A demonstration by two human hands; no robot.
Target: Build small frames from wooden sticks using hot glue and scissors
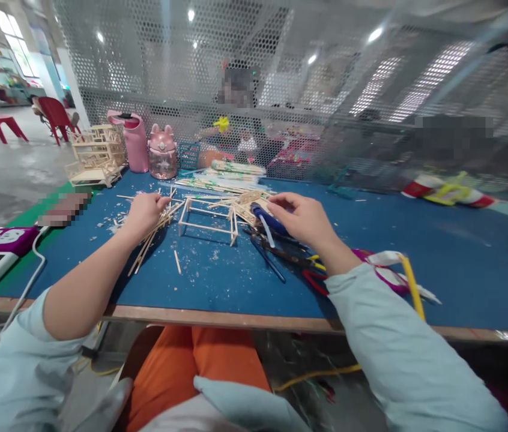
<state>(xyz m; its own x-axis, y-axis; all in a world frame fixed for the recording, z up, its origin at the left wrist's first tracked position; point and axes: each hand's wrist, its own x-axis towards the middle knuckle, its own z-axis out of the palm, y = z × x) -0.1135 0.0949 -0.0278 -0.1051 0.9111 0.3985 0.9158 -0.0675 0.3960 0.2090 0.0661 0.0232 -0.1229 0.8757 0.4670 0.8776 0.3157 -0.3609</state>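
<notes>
My left hand [145,215] is closed in a pinch above a loose pile of thin wooden sticks [148,247]; a stick appears to be at its fingertips. To its right stands a small box-shaped frame [209,227] of joined sticks, touched by neither hand. My right hand [303,219] has curved, slightly parted fingers and hovers over a blue tool [272,220] with a translucent white stick, which looks like a hot glue gun. Whether the fingers touch it I cannot tell. Below lie blue-handled pliers [268,259] and other cutters with red handles [314,282].
Behind the frame lie bundles of sticks [227,174]. At the back left are a stick-built model [96,157], a pink bottle [136,144] and a pink-lidded cup [163,157]. A perforated metal screen [146,66] borders the table. A white cable [38,252] runs along the left.
</notes>
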